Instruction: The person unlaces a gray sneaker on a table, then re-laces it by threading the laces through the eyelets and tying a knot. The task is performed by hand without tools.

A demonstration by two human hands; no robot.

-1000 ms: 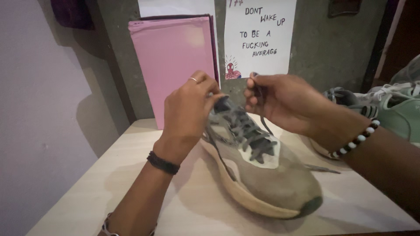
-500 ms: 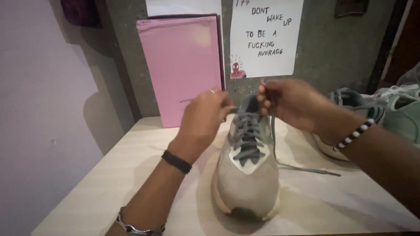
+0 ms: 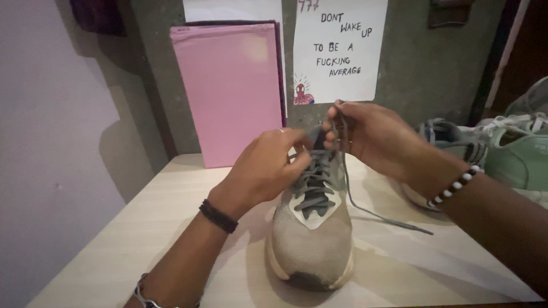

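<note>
A beige sneaker (image 3: 311,239) sits in the lower middle of the frame, upright on its sole, its dark, worn toe pointing toward the bottom edge. It has a cream midsole and a pale tongue patch. Grey laces (image 3: 315,185) cross over its upper part; one loose lace end (image 3: 388,219) trails off to the right across the tabletop.

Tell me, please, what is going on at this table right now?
A person is working on the grey laces of a beige sneaker standing on the light wooden table, toe toward the camera. The left hand pinches the lacing near the tongue; the right hand holds a lace end up, its loose tail trailing across the table. More shoes sit to the right.
</note>
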